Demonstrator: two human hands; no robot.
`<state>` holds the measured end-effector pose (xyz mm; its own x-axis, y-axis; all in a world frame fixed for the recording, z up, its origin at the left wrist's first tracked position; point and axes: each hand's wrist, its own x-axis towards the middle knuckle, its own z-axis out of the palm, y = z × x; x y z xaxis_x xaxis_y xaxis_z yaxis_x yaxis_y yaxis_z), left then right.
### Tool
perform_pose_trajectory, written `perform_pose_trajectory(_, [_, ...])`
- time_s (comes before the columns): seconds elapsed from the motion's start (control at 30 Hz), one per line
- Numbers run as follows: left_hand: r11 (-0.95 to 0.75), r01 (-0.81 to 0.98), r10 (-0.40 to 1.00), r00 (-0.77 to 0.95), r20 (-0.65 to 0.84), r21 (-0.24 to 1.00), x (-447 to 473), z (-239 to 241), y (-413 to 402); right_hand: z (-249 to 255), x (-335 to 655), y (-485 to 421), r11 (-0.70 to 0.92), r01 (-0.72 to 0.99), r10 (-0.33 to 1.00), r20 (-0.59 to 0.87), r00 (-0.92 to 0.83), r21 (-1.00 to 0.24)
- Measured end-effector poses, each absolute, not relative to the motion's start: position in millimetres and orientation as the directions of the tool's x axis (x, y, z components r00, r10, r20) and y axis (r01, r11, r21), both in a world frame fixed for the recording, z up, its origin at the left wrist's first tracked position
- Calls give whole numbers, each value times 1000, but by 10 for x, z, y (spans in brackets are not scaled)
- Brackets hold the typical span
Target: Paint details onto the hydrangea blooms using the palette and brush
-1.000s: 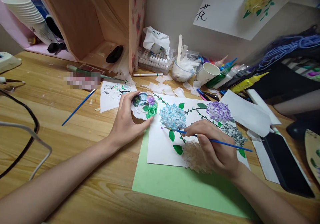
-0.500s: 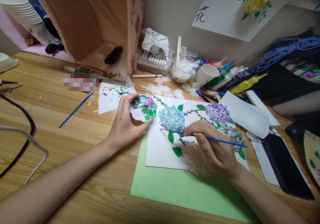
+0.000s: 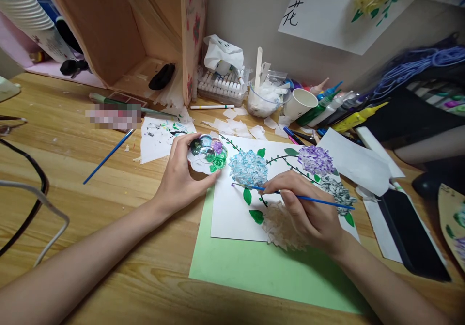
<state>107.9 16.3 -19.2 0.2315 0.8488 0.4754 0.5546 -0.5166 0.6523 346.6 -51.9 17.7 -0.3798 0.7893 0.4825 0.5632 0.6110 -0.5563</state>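
My left hand grips a small flower-shaped paint palette by its edges, with green, purple and dark paint in its wells. In my right hand is a thin blue paintbrush, its purple-tinted tip just left of and below a blue paper flower. The white sheet under the brush bears raised flowers, painted green leaves and dark stems. A purple flower and a grey one sit at its right; a beige flower is partly hidden by my right hand. Green paper lies beneath.
Another blue brush and a paint-stained tissue lie at left. Behind are a marker box, a plastic cup of scraps, a paper cup and paint bottles. A black phone-like object lies at right.
The whole view has shifted slightly, so things appear a little higher and further left. Both hands keep their hold, and the brush tip stays close to the same spot beside the blue flower.
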Motion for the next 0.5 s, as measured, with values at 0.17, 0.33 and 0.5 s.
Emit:
perform_pose_trajectory(0.17, [-518,555,847,231,478,650,1079,-197,165,178,3452,-514,616,564,786,474,-396,-550])
perform_pose_trajectory(0.33, [-525,559,843,238,483,642,1079,-206,166,172,3461,-518,622,552,782,478,-399,-556])
perform_pose_trajectory(0.5, [-529,554,840,238,487,643,1081,-206,168,163,3470,-515,622,555,782,475,-404,-552])
